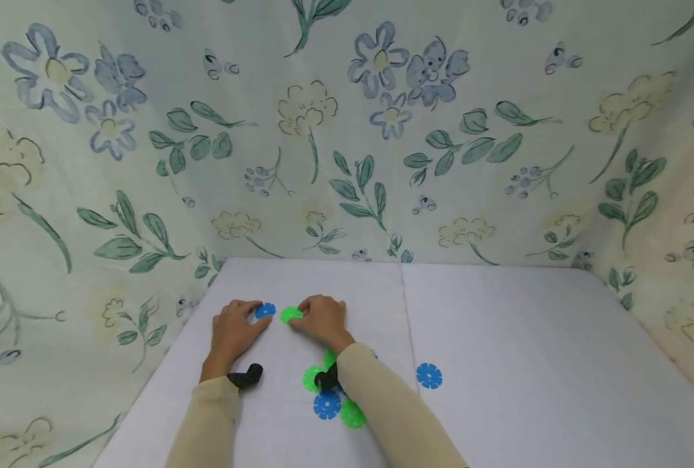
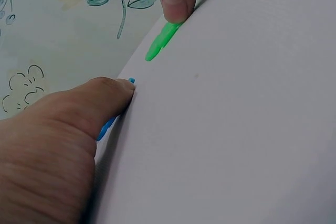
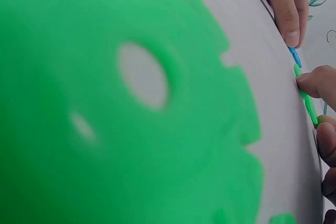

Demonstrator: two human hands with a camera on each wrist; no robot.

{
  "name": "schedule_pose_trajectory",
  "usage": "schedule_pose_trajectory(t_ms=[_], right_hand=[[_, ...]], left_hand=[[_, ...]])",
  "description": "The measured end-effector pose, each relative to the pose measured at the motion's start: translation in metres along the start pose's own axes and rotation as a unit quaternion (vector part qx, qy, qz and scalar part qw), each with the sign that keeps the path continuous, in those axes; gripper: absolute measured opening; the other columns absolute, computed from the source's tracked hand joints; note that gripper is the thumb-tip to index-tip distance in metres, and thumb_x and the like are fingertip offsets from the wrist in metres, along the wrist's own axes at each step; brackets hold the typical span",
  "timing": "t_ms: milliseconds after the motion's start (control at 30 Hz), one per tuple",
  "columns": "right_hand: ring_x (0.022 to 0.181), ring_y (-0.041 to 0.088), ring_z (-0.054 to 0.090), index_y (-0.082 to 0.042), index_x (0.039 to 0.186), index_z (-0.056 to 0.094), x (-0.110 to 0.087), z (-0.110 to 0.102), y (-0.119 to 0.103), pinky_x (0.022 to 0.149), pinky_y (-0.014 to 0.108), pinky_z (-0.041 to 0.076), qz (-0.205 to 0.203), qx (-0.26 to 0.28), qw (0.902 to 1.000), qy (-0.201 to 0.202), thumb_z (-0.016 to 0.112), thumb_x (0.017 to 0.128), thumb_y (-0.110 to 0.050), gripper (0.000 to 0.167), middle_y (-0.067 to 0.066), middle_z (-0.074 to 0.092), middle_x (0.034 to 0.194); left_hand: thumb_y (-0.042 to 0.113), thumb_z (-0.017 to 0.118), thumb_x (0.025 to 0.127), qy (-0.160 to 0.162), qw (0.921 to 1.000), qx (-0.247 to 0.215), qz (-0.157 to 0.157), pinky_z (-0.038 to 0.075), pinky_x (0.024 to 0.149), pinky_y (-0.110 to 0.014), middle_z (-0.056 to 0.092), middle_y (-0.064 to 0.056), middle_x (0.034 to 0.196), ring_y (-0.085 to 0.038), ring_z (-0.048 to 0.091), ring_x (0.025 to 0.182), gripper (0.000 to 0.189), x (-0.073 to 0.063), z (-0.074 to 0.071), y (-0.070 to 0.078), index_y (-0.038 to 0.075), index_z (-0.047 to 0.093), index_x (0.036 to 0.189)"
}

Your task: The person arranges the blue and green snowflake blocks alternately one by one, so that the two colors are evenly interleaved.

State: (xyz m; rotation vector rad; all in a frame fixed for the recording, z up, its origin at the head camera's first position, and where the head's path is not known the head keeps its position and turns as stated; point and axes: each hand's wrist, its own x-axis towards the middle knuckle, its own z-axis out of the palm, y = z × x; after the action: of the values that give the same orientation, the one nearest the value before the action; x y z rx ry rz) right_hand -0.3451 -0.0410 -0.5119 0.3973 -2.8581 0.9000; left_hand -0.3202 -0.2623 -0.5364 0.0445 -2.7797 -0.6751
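Observation:
My left hand (image 1: 236, 330) holds a notched blue plastic disc (image 1: 265, 311) between thumb and forefinger, low over or on the white table. In the left wrist view, the thumb (image 2: 118, 90) covers most of that disc. Just to its right, my right hand (image 1: 325, 318) pinches a notched green disc (image 1: 291, 314) at its edge. A small gap separates the two discs in the head view; the right wrist view shows the green disc (image 3: 306, 98) edge-on beside the blue one (image 3: 295, 56).
Below the right forearm lies a cluster of green discs (image 1: 353, 414) and blue discs (image 1: 327, 404), partly hidden by the sleeve and black wrist strap. One blue disc (image 1: 429, 376) lies apart to the right. A seam crosses the white table (image 1: 499, 325); flowered cloth (image 1: 347, 130) surrounds it.

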Motion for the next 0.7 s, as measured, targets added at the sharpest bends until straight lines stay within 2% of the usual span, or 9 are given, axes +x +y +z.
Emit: schedule_pose_trajectory(t_ms=[267, 567, 700], right_hand=[[0.087, 0.011, 0.061, -0.028, 0.103, 0.079, 0.0005, 0.0034, -0.0053, 0.084, 0.041, 0.036, 0.015, -0.014, 0.9998, 0.007, 0.080, 0.077, -0.049, 0.033, -0.018, 0.062, 0.069], [0.076, 0.007, 0.055, -0.029, 0.105, 0.079, -0.0002, 0.0056, -0.0077, 0.080, 0.039, 0.036, 0.008, -0.030, 0.9995, 0.005, 0.080, 0.077, -0.049, 0.034, -0.019, 0.056, 0.060], [0.075, 0.007, 0.056, -0.028, 0.105, 0.079, -0.0008, 0.0021, -0.0060, 0.082, 0.039, 0.035, 0.016, -0.013, 0.9998, 0.002, 0.082, 0.075, -0.046, 0.035, -0.019, 0.056, 0.060]], left_hand=[[0.054, 0.069, 0.089, 0.004, 1.0000, -0.003, 0.007, 0.034, 0.097, -0.056, 0.061, -0.015, 0.129, -0.036, 0.055, 0.121, 0.056, 0.0009, 0.0013, -0.0021, 0.018, 0.066, 0.131], [0.051, 0.070, 0.088, 0.007, 0.9999, 0.001, 0.009, 0.035, 0.095, -0.055, 0.061, -0.015, 0.127, -0.036, 0.055, 0.119, 0.054, 0.0004, -0.0002, -0.0037, 0.017, 0.066, 0.130], [0.051, 0.071, 0.088, 0.005, 0.9998, -0.009, 0.015, 0.035, 0.094, -0.056, 0.062, -0.016, 0.127, -0.036, 0.056, 0.118, 0.054, 0.0009, 0.0004, -0.0025, 0.018, 0.067, 0.131]])
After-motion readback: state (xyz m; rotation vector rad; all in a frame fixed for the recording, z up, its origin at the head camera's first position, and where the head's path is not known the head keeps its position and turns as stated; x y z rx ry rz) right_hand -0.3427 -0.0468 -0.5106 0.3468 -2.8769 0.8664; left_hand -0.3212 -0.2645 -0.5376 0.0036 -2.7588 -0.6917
